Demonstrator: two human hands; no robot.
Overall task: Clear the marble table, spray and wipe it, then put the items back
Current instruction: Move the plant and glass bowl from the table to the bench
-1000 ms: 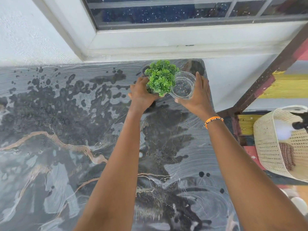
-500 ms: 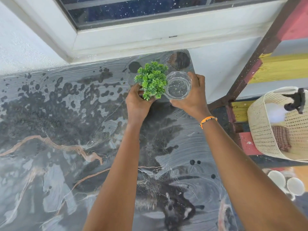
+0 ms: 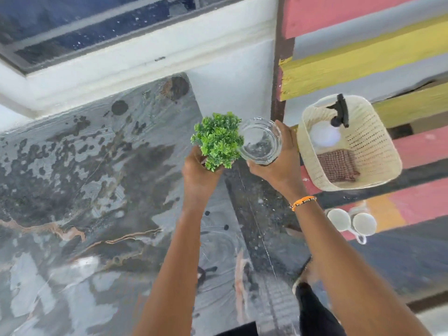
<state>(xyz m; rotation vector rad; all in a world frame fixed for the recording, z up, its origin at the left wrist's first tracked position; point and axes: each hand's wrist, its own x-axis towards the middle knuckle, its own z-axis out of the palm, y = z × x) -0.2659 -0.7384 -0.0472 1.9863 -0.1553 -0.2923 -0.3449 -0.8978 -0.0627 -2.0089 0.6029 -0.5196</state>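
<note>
Left hand [image 3: 197,174] closed around base of small bushy green plant [image 3: 218,140], foliage sticking up above fingers, frame centre. Right hand [image 3: 278,166] wrapped around clear round glass jar [image 3: 260,141], open mouth facing camera, just right of plant, touching leaves. Both held over right edge of grey streaked marble table [image 3: 84,178]. Cream woven basket [image 3: 378,151] at right holds white spray bottle [image 3: 324,135] and checked cloth [image 3: 338,166]. Two white cups [image 3: 351,223] below basket.
</note>
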